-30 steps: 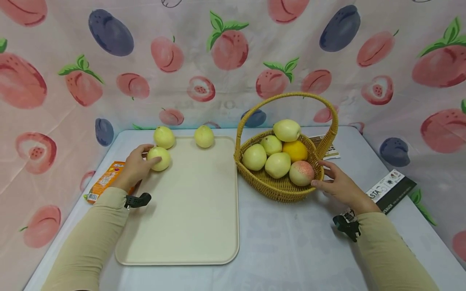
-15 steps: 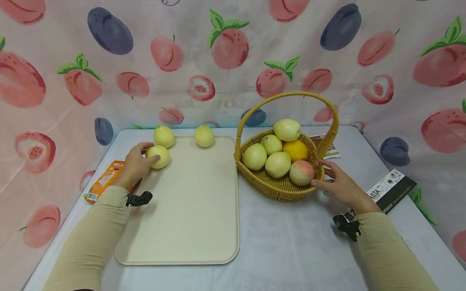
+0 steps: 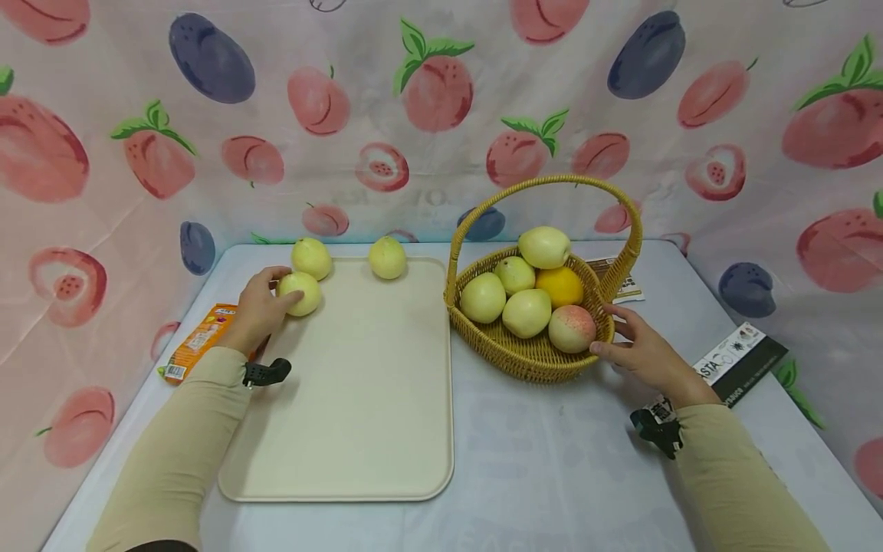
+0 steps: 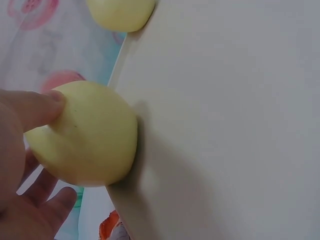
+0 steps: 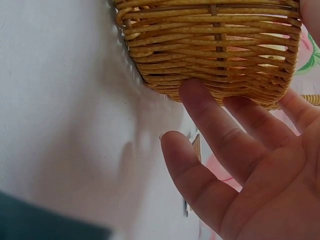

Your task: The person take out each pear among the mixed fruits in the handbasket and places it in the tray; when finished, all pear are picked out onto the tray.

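My left hand [image 3: 259,308] holds a round yellow-green pear [image 3: 304,294] at the far left corner of the beige tray [image 3: 352,399]. In the left wrist view, the thumb presses on top of this pear [image 4: 90,137], with the other fingers low on its far side. Just behind it sits a second pear [image 3: 312,258], and a third pear [image 3: 387,257] lies along the tray's far edge. My right hand [image 3: 651,354] grips the side of a wicker basket [image 3: 527,369], thumb at the rim; fingertips meet the weave [image 5: 215,55] in the right wrist view.
Inside the basket are several pears, an orange [image 3: 561,287] and a blushed peach [image 3: 572,329]; its tall handle [image 3: 545,180] arches above. An orange packet [image 3: 196,345] lies left of the tray. A black-and-white box [image 3: 741,360] sits beyond my right wrist.
My left hand and its pear have shifted slightly away from me, closer to the pear behind. The right hand and basket stay in place.
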Motion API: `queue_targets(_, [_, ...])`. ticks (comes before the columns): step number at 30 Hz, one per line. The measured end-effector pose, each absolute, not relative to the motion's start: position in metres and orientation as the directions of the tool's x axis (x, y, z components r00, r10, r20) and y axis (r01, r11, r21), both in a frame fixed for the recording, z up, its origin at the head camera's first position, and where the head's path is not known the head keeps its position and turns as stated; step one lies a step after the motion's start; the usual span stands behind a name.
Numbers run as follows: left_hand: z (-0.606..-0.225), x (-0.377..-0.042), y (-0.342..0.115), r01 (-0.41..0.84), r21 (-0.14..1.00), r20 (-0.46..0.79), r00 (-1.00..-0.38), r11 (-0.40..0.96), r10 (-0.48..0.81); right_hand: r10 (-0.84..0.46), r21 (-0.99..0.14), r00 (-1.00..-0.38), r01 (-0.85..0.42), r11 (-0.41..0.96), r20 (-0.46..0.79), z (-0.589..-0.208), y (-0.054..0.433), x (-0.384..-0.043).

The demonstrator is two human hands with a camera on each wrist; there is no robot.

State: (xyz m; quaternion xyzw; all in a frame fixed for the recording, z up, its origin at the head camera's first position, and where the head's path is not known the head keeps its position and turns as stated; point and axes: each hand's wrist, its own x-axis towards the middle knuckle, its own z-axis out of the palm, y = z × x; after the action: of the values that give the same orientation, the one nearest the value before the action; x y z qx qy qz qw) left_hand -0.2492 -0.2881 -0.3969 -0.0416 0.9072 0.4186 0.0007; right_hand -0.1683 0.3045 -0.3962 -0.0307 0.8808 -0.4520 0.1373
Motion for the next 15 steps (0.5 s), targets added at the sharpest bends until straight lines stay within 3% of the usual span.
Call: queue_targets(15, [-0.3960, -0.2565, -0.2856, -0.095, 0.765, -0.044, -0.994, 0.637, -0.095, -0.172, -0.800, -0.960, 0.077, 0.596, -0.220, -0.3982, 0.3057, -0.1696])
